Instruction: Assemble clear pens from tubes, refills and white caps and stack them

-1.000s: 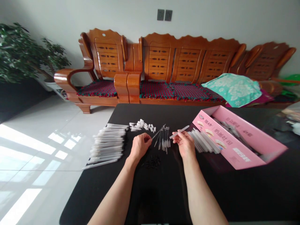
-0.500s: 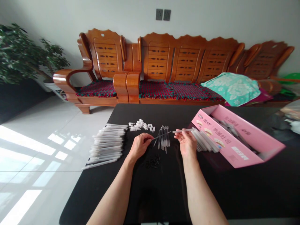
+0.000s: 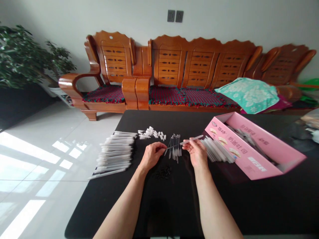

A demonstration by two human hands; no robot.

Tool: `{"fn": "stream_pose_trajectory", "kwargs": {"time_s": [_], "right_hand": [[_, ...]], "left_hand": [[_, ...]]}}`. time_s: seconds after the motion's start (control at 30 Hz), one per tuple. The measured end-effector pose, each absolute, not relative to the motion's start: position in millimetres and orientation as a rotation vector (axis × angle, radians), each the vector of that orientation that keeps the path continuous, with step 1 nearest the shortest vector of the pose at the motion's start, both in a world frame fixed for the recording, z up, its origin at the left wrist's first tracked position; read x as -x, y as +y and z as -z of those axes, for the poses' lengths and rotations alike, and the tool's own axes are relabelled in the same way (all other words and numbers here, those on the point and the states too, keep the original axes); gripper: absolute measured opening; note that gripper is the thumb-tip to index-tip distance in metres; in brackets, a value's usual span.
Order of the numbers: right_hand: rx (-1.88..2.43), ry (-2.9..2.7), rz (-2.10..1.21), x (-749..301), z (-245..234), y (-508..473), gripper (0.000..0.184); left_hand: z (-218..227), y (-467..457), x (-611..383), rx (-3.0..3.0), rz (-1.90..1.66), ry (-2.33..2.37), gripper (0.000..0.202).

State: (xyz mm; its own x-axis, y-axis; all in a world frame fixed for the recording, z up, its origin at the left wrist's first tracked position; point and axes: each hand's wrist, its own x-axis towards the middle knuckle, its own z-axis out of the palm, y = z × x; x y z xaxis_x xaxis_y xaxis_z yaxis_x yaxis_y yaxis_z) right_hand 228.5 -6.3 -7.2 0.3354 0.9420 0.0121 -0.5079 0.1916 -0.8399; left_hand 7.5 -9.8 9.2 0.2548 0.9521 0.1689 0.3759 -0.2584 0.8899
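Note:
My left hand (image 3: 153, 154) pinches the near end of a thin pen refill (image 3: 172, 147), which points right. A translucent white pen barrel (image 3: 191, 140) is held by my right hand (image 3: 196, 153), and the refill's far end meets the barrel's left end. Under the refill lie several more refills (image 3: 176, 153) side by side. Beside my right hand is a row of loose barrels (image 3: 218, 150). Small white caps (image 3: 150, 132) are heaped beyond my left hand, and small black plugs (image 3: 162, 172) lie nearer to me. At the left, many white pens (image 3: 114, 154) are lined up.
A pink box (image 3: 249, 159) with grey items inside stands on the right of the black table (image 3: 174, 205). Behind the table is a wooden sofa (image 3: 199, 66) with a turquoise cushion (image 3: 249, 94). A potted plant (image 3: 30, 63) is at the left.
The refill and barrel have come together: the small gap between their ends has closed. My right hand has shifted slightly left, and the barrel is tilted more.

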Motion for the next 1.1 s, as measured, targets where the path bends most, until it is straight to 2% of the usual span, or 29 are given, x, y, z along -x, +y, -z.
{"fn": "stream_pose_trajectory", "kwargs": {"time_s": [0.07, 0.23, 0.57, 0.77, 0.9, 1.1], "right_hand": [[0.852, -0.650, -1.187, -225, 6, -8, 0.026], [0.807, -0.716, -1.400, -220, 4, -14, 0.020], [0.770, -0.783, -1.590, -216, 3, -19, 0.020], [0.746, -0.570, -1.419, -227, 7, -12, 0.011], [0.756, -0.558, -1.388, -230, 9, -11, 0.009], [0.748, -0.565, -1.393, -229, 9, -11, 0.008]], "left_hand": [[-7, -11, -13, -1.596, -1.003, 1.119, 0.018], [-6, -13, -26, -1.302, -1.052, 0.886, 0.037], [1, -15, -30, -1.394, -1.085, 0.828, 0.050], [-4, -2, 0, -1.386, -1.282, 1.177, 0.034], [-8, -1, 12, -1.798, -0.994, 1.330, 0.014], [-8, -9, 3, -2.099, -0.725, 1.245, 0.014]]}}
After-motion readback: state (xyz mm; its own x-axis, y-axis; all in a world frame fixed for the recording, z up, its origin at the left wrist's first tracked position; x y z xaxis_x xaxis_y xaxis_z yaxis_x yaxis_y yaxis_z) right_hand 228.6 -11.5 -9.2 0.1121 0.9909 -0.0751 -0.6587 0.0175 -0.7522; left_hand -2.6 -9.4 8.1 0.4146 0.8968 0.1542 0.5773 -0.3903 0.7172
